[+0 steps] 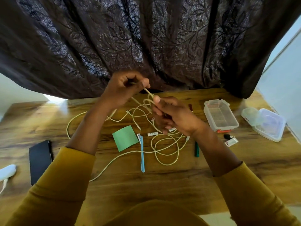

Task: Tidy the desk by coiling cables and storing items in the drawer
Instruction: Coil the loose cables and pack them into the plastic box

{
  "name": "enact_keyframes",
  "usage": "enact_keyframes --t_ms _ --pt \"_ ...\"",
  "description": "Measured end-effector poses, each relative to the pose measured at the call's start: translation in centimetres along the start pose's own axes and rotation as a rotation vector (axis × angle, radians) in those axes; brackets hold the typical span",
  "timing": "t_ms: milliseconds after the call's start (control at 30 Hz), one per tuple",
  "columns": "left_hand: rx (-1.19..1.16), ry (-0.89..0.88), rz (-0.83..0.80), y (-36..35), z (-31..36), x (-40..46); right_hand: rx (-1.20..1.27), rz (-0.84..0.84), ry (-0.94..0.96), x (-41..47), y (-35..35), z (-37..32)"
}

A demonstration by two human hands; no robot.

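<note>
- The cream cable (164,145) sprawls in loose, crossing loops over the middle of the wooden counter (162,181), one end trailing toward the near-left edge; it looks tangled rather than coiled, so the coiling step seems only just begun.
- Both hands are raised above the counter, likely to lift a stretch of cable clear of the clutter so that it can be drawn straight and wound.
- The left hand (125,85) is curled, its thumb and fingers pinching a strand that runs taut down to the other hand.
- The right hand (172,115) has its fingers closed round a small bunch of loops, the thumb pressing on top; it appears to serve as the anchor for the coil.
- Small things lie among the loops: a green sticky note (125,138), a light blue pen (142,154), a dark green marker (197,150) and batteries (152,133), so a pulled cable may drag them.
- An open clear plastic box (219,115) stands to the right, well apart from the hands; a black phone (40,160) lies near the left.
- No drawer is in view.
</note>
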State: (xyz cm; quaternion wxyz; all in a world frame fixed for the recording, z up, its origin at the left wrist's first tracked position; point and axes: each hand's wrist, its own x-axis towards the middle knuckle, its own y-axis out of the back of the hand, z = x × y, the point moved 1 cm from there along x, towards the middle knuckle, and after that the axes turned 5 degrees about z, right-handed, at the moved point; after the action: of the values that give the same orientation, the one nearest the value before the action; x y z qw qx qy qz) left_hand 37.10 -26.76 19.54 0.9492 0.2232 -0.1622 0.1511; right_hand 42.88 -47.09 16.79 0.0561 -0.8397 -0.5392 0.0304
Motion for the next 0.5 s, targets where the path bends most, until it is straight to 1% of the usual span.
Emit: enact_keyframes --t_ms 33,100,167,233,267,333,433,500 --pt "-0.1 0.067 -0.02 0.0 -0.5 -0.1 0.109 -0.034 -0.015 -0.1 0.1 -0.1" --pt "-0.388 0.263 -0.069 0.2 -1.4 -0.4 0.299 -0.102 -0.035 -0.2 0.4 -0.3" --pt "-0.681 0.422 -0.126 -0.1 -2.3 -1.0 0.418 -0.139 -0.035 -0.2 0.7 -0.4" --pt "-0.862 0.471 -0.121 -0.9 -3.0 -1.4 0.507 -0.153 -0.02 -0.1 1.0 -0.7" --pt "-0.896 0.466 -0.102 -1.5 -3.4 -1.7 0.554 -0.158 -0.001 0.0 1.0 -0.9" --pt "-0.854 0.47 -0.064 -3.1 -3.9 -2.5 0.643 -0.15 0.053 0.1 1.0 -1.3" --pt "-0.565 0.464 -0.015 -5.3 -4.0 -3.8 0.714 -0.081 0.159 0.8 1.2 -1.6" --pt "-0.362 0.414 -0.036 -6.5 -3.6 -4.4 0.71 -0.001 0.215 1.3 1.5 -1.5"
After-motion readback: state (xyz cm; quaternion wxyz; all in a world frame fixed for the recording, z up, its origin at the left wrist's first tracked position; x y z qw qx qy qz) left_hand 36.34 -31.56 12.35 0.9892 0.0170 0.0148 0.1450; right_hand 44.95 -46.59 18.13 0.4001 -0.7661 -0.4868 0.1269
